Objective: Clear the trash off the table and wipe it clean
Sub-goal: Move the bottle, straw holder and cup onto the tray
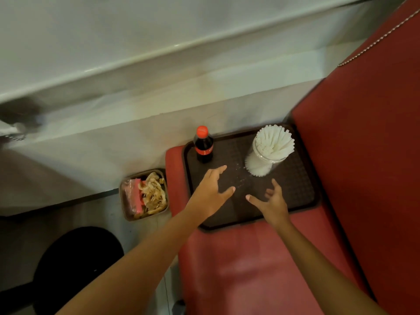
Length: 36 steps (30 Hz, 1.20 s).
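Note:
A dark brown tray (297, 192) lies on a red padded bench seat (245, 264). On the tray's far left corner stands a small cola bottle (203, 145) with a red cap. A clear jar of white paper straws (269, 151) stands at the tray's far right. Small crumbs dot the tray between them. My left hand (210, 192) hovers over the tray's left part, fingers spread, holding nothing. My right hand (273, 203) hovers over the tray's middle, fingers spread and empty. A brown paper box (145, 194) with food scraps and a pink wrapper sits on the floor left of the bench.
The red bench backrest (363, 155) rises on the right. A pale wall with a ledge (159, 71) runs behind. A round black object (77, 267) sits at lower left on the floor.

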Each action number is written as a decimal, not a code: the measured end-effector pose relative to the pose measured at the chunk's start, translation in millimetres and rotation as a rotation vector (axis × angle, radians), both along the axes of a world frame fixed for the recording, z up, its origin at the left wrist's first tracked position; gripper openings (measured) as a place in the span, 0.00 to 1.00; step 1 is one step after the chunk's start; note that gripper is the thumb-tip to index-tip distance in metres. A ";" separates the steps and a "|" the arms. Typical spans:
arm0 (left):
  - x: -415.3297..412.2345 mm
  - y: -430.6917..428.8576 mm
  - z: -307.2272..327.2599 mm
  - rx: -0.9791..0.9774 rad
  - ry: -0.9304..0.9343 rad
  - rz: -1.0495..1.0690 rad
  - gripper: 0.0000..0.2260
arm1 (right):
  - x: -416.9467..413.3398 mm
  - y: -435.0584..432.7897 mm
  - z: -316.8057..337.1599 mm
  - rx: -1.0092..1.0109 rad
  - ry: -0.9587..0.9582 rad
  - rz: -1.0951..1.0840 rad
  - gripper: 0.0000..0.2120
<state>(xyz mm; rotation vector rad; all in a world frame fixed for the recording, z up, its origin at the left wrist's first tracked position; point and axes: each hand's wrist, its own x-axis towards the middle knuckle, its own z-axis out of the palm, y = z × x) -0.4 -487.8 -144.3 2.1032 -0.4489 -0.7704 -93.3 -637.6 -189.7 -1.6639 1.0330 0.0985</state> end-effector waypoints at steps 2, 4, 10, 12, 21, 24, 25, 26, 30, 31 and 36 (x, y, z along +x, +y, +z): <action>-6.7 16.9 23.3 -0.048 -0.019 0.084 0.24 | 1.5 15.2 20.6 -0.007 -0.040 0.031 0.43; -17.1 39.2 46.5 -0.112 -0.037 0.186 0.21 | 2.8 34.3 44.9 -0.034 -0.092 0.081 0.40; -43.1 104.6 96.4 -0.184 -0.136 0.331 0.18 | 6.4 90.3 105.0 -0.055 -0.241 0.222 0.33; -48.9 126.9 113.4 -0.188 -0.171 0.358 0.16 | 7.5 111.0 123.5 -0.040 -0.272 0.271 0.31; -76.1 243.4 171.3 -0.163 -0.430 0.544 0.15 | 22.9 212.6 190.5 -0.004 -0.411 0.567 0.24; -94.8 287.3 182.9 -0.129 -0.489 0.661 0.14 | 29.1 252.6 207.8 -0.001 -0.441 0.672 0.24; -102.8 302.3 185.1 -0.122 -0.507 0.700 0.15 | 30.8 267.1 212.5 -0.005 -0.456 0.707 0.24; -111.1 317.3 186.0 -0.118 -0.517 0.745 0.15 | 32.2 281.7 215.9 -0.003 -0.469 0.737 0.23; -148.9 371.2 187.1 -0.140 -0.483 0.954 0.12 | 30.2 341.7 223.2 0.040 -0.488 0.837 0.21; -159.2 383.0 187.6 -0.131 -0.483 0.994 0.12 | 27.4 357.1 224.5 0.053 -0.485 0.867 0.21; -210.6 441.5 195.2 -0.087 -0.494 1.128 0.12 | 4.0 431.4 231.7 0.112 -0.491 1.015 0.19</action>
